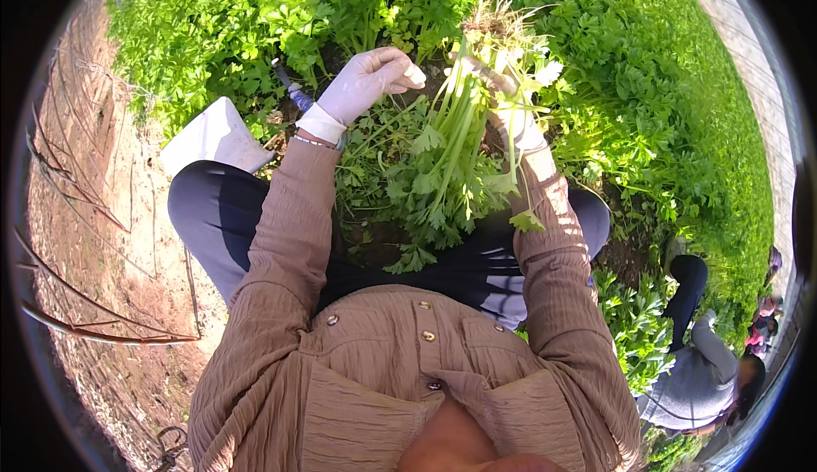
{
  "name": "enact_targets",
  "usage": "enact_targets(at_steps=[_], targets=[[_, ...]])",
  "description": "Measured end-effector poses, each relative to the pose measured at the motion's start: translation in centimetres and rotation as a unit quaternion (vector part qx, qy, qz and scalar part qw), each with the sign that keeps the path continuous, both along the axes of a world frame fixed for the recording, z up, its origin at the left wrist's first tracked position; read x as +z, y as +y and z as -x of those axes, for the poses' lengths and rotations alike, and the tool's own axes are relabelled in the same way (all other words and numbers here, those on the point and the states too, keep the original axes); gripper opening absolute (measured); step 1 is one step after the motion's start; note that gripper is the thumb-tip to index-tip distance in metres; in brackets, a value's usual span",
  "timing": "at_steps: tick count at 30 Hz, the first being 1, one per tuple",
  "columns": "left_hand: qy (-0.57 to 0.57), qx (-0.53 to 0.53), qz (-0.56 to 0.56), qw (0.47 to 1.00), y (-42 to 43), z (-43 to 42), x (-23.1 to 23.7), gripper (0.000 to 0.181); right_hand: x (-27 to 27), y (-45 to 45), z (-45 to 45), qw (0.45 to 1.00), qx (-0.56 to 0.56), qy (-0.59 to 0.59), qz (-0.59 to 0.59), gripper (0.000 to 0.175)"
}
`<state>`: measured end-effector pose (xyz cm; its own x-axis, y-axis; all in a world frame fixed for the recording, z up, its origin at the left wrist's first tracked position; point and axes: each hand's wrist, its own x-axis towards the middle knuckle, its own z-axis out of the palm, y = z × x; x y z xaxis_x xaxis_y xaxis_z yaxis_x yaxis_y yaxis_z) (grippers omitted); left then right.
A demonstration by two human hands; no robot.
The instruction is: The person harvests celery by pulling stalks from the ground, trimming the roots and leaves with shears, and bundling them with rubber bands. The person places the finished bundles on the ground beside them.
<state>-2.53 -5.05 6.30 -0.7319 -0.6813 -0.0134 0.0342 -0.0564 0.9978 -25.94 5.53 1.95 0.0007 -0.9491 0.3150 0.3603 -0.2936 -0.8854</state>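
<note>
A bunch of leafy celery-like plants hangs roots upward from my right hand, which wears a pale glove and is closed around the stems just below the tangled roots. To the left of the bunch is my left hand, also gloved, its fingers curled with the tips together; whether something small is pinched there cannot be told. Loose green stalks and leaves lie on the soil beneath both hands. Beside my left wrist, a tool's handle wrapped in blue shows partly.
Dense green plants grow ahead and to the right. A white plastic container stands by my left knee. Bare soil with dry stems borders the left. A co-worker crouches at the lower right, with other people farther off.
</note>
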Motion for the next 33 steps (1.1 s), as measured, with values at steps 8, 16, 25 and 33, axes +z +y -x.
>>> enact_targets(at_steps=[8, 16, 25, 33], targets=[[-0.226, -0.036, 0.234, 0.945, 0.6, 0.7, -0.8, 0.025, -1.1, -0.4, -0.1, 0.998, 0.017, -0.016, -0.06, 0.072], [0.35, -0.061, -0.141, 0.924, -1.9, -0.3, -0.5, 0.068, 0.8, -0.8, -2.6, 0.972, -0.086, 0.066, -0.21, 0.033], [-0.043, -0.166, -0.09, 0.981, 7.3, 3.0, -6.3, 0.039, -2.5, -0.9, 1.1, 0.997, -0.047, -0.04, 0.051, 0.044], [-0.086, -0.196, -0.237, 0.948, 3.3, -1.6, -16.4, 0.024, -3.3, -1.2, 11.3, 0.892, -0.418, -0.05, -0.165, 0.038]])
